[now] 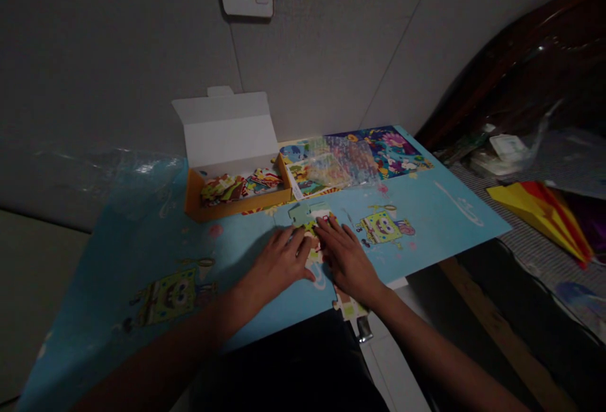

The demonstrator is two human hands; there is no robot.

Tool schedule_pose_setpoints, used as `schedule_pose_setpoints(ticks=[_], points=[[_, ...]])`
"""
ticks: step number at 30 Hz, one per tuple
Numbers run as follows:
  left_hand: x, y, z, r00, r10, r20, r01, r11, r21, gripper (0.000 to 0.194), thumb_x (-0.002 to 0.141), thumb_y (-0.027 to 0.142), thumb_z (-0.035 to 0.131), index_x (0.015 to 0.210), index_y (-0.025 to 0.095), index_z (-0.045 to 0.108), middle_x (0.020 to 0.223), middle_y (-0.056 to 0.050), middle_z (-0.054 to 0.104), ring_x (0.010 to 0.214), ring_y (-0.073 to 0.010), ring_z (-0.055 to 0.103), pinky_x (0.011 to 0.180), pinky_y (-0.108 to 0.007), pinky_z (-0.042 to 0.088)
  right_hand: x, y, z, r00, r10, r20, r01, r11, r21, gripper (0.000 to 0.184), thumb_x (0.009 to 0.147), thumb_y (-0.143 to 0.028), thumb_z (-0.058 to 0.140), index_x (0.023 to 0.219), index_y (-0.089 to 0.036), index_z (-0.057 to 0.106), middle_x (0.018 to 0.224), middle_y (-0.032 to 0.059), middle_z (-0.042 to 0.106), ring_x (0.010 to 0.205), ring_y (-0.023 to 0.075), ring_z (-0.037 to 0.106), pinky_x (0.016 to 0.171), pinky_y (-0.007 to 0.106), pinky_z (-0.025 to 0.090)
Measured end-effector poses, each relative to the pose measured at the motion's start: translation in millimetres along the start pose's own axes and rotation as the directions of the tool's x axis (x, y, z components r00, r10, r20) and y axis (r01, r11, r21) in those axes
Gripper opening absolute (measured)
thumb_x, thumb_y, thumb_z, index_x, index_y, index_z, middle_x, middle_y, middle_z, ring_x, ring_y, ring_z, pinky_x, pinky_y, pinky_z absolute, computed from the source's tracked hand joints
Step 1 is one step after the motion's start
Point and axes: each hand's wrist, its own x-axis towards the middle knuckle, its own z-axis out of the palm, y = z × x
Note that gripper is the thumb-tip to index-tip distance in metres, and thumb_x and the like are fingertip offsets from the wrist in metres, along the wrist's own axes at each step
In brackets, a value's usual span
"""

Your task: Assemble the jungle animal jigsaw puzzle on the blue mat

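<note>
Several joined jigsaw puzzle pieces (307, 212) lie on the blue cartoon-printed tabletop, near its front edge. My left hand (283, 255) rests on their left side, fingers bent and a little apart, with the thumb stretched away. On the right side, my right hand (348, 259) lies over the pieces with fingers extended; its thumb is hidden. Both hands' fingertips nearly meet over the pieces and cover part of them. Another puzzle section (348, 306) sticks out beneath my right wrist at the table edge.
An open orange box (239, 205) of loose puzzle pieces stands behind my left hand. Clear plastic wrap (343, 163) lies over colourful picture sheets at the back. More clear plastic (142, 178) is at left. A yellow-and-red folded item (540, 210) lies on the striped surface at right.
</note>
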Motion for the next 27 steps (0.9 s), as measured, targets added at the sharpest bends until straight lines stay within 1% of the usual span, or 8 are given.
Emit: schedule_pose_setpoints(ticks=[3, 7, 10, 12, 15, 20, 23, 27], points=[[4.0, 4.7, -3.2, 0.996, -0.025, 0.091, 0.024, 1.000, 0.010, 0.053, 0.080, 0.046, 0.081, 0.118, 0.015, 0.061, 0.114, -0.011, 0.069, 0.107, -0.0272, 0.065, 0.092, -0.039, 0.055, 0.0, 0.6, 0.2, 1.000, -0.007, -0.005, 0.007, 1.000, 0.007, 0.076, 0.076, -0.002, 0.044, 0.151, -0.013, 0.047, 0.163, 0.0126, 0.039, 0.157, 0.0282, 0.022, 0.123, 0.060, 0.025], [9.5, 4.7, -4.3, 0.993, 0.053, 0.103, -0.063, 0.994, 0.089, 0.037, 0.093, 0.033, 0.070, 0.120, 0.008, 0.061, 0.106, -0.014, 0.070, 0.102, -0.0269, 0.066, 0.086, -0.037, 0.055, -0.5, 0.3, -0.5, 1.000, -0.006, -0.017, 0.006, 1.000, 0.005, 0.075, 0.077, -0.002, 0.044, 0.150, -0.014, 0.048, 0.162, 0.0134, 0.041, 0.156, 0.0283, 0.024, 0.122, 0.061, 0.027], [14.4, 3.8, -1.2, 0.993, 0.091, 0.081, -0.104, 0.979, 0.175, 0.026, 0.096, 0.014, 0.057, 0.118, 0.003, 0.061, 0.099, -0.017, 0.071, 0.091, -0.0256, 0.069, 0.077, -0.036, 0.056, -1.3, 0.7, -1.1, 1.000, -0.013, -0.020, 0.014, 1.000, 0.027, 0.080, 0.073, -0.003, 0.046, 0.152, -0.016, 0.046, 0.162, 0.0131, 0.040, 0.156, 0.0282, 0.025, 0.122, 0.061, 0.027], [16.9, 1.2, 0.5, 0.993, 0.111, 0.047, -0.118, 0.975, 0.188, 0.027, 0.095, 0.008, 0.051, 0.120, 0.003, 0.061, 0.094, -0.015, 0.071, 0.083, -0.0230, 0.070, 0.072, -0.034, 0.057, -1.5, 0.9, -1.3, 1.000, -0.011, -0.025, 0.012, 0.999, 0.041, 0.085, 0.070, -0.004, 0.048, 0.154, -0.016, 0.043, 0.162, 0.0133, 0.040, 0.156, 0.0287, 0.026, 0.122, 0.061, 0.027], [17.2, -5.3, 1.0, 0.991, 0.134, -0.020, -0.130, 0.980, 0.153, 0.030, 0.095, 0.007, 0.051, 0.123, 0.003, 0.060, 0.091, -0.011, 0.071, 0.082, -0.0220, 0.070, 0.073, -0.033, 0.058, -1.2, 0.3, -1.0, 1.000, 0.001, -0.018, -0.001, 1.000, 0.023, 0.092, 0.067, -0.004, 0.048, 0.158, -0.012, 0.036, 0.162, 0.0149, 0.039, 0.156, 0.0287, 0.024, 0.123, 0.060, 0.026], [8.6, -15.1, 2.8, 0.983, 0.165, -0.078, -0.155, 0.980, 0.121, 0.033, 0.097, 0.005, 0.047, 0.128, 0.004, 0.057, 0.089, -0.010, 0.071, 0.083, -0.0214, 0.071, 0.072, -0.032, 0.060, -1.3, 1.0, 2.4, 1.000, -0.003, -0.023, 0.002, 0.999, -0.037, 0.085, 0.073, -0.003, 0.047, 0.158, -0.010, 0.035, 0.164, 0.0160, 0.037, 0.157, 0.0288, 0.022, 0.123, 0.059, 0.027], [6.4, -17.5, 9.1, 0.992, 0.068, -0.110, -0.064, 0.997, 0.038, 0.027, 0.100, 0.007, 0.047, 0.125, 0.007, 0.058, 0.088, -0.009, 0.072, 0.078, -0.0196, 0.072, 0.071, -0.031, 0.060, -1.8, 2.8, 5.4, 0.996, -0.043, -0.079, 0.040, 0.998, -0.040, 0.082, 0.075, -0.003, 0.048, 0.156, -0.010, 0.036, 0.162, 0.0166, 0.039, 0.157, 0.0305, 0.019, 0.122, 0.060, 0.030], [13.5, -21.0, 14.7, 0.966, -0.216, -0.143, 0.202, 0.974, -0.106, 0.029, 0.104, 0.016, 0.048, 0.132, 0.009, 0.051, 0.091, -0.008, 0.074, 0.071, -0.0169, 0.073, 0.060, -0.025, 0.057, -2.5, 3.0, 7.5, 0.982, -0.048, -0.184, 0.041, 0.998, -0.041, 0.073, 0.083, -0.005, 0.050, 0.155, -0.012, 0.038, 0.154, 0.0188, 0.046, 0.154, 0.0348, 0.022, 0.120, 0.063, 0.035]])
